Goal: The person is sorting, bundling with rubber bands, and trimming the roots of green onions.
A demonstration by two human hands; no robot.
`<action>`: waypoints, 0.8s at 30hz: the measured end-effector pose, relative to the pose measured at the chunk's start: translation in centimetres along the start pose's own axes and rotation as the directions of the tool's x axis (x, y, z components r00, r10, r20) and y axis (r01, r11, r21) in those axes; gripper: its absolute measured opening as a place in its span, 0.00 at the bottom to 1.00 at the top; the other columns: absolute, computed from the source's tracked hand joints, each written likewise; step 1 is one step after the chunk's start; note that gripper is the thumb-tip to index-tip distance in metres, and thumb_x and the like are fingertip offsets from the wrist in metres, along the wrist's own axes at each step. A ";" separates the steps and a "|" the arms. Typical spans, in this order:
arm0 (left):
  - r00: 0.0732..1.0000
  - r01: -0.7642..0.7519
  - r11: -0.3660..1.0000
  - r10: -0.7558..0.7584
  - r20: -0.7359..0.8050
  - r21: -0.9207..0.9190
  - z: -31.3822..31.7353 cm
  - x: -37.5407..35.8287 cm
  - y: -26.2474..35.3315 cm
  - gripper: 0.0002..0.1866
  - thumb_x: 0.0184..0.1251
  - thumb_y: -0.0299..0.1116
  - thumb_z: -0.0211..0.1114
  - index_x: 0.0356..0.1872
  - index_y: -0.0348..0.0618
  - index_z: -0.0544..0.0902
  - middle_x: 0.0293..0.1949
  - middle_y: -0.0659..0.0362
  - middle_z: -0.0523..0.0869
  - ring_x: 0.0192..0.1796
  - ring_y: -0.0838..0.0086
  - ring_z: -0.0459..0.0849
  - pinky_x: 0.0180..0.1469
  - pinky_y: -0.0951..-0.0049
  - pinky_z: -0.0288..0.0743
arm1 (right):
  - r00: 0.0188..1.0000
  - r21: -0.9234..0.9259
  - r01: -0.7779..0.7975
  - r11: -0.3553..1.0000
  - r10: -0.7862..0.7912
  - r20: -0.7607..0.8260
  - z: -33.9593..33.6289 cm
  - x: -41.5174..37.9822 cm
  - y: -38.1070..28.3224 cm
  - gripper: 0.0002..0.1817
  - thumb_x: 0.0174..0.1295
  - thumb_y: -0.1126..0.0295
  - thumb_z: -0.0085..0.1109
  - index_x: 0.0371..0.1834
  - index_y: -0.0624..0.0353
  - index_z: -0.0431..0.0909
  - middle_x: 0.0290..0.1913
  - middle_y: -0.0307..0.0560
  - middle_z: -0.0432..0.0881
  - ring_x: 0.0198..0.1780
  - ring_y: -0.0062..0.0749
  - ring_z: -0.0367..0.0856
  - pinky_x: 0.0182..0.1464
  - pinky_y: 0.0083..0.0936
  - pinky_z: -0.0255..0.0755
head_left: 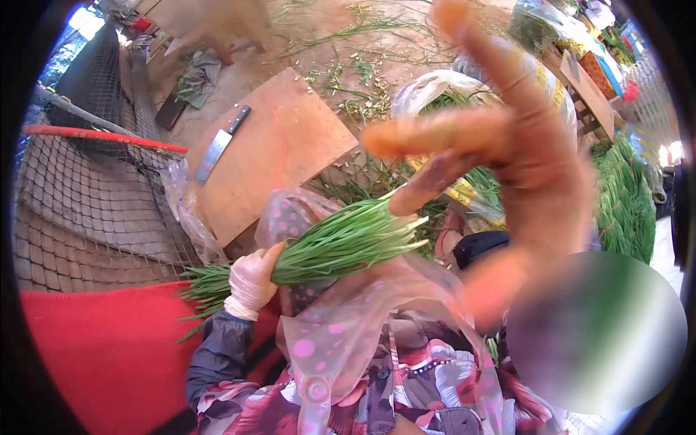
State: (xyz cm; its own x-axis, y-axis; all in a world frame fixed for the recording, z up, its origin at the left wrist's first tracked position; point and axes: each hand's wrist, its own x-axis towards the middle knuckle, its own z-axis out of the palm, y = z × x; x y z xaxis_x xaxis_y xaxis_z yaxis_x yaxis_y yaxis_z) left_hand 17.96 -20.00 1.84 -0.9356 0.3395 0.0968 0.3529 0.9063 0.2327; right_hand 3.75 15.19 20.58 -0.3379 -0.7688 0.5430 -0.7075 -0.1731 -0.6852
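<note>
My left hand [250, 283], in a pale thin glove, is closed round a bunch of garlic chives [337, 246]. The pale stem ends point right and the green leaf tips trail out left behind the hand. Close to the camera and blurred, my right hand [533, 163] is raised with its fingers spread apart and nothing between them. One fingertip overlaps the stem ends in this view. Below the bunch, a clear plastic apron with pink dots [348, 326] covers my lap.
A cleaver [217, 148] lies on a wooden board [290, 138] ahead to the left. Red cloth [94, 348] and netting [94, 217] are at the left. Plastic bags [442, 90] and piled greens [627, 203] stand right. Loose leaves litter the ground [341, 43].
</note>
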 end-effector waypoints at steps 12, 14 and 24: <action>0.994 0.111 0.992 -0.110 0.021 -0.052 1.4 -0.5 -0.6 0.26 0.46 0.33 0.72 0.52 0.47 0.80 0.32 0.52 0.83 0.33 0.56 0.84 0.36 0.63 0.77 | 0.956 -0.448 -0.116 0.886 -0.023 -0.292 -3.5 -2.8 -8.3 0.73 0.33 0.49 0.83 0.75 0.68 0.39 0.61 0.65 0.74 0.55 0.41 0.81 0.53 0.31 0.77; 0.996 0.071 0.994 -0.075 -0.054 -0.086 1.6 -0.7 -0.4 0.25 0.49 0.35 0.70 0.53 0.53 0.80 0.28 0.55 0.80 0.28 0.56 0.82 0.32 0.61 0.75 | 0.948 -0.461 -0.095 0.882 -0.061 -0.313 -3.6 -3.1 -9.0 0.72 0.33 0.49 0.83 0.75 0.68 0.39 0.61 0.65 0.74 0.55 0.42 0.80 0.54 0.31 0.76; 0.996 0.061 0.998 -0.062 -0.064 -0.013 1.5 -0.6 0.0 0.24 0.47 0.34 0.69 0.51 0.53 0.82 0.25 0.55 0.80 0.26 0.56 0.81 0.29 0.59 0.75 | 0.774 -0.360 -0.462 0.810 0.170 -0.610 -4.6 -11.0 -8.4 0.70 0.36 0.49 0.81 0.75 0.67 0.41 0.62 0.66 0.72 0.58 0.43 0.79 0.56 0.33 0.74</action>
State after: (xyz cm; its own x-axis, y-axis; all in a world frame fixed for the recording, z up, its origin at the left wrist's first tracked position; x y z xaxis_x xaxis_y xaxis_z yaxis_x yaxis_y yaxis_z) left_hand 18.50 -19.88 0.37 -0.9532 0.2658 0.1443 0.2951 0.9220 0.2509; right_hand 10.57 27.93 22.57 -0.7606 -0.2488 0.5996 -0.6407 0.4366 -0.6316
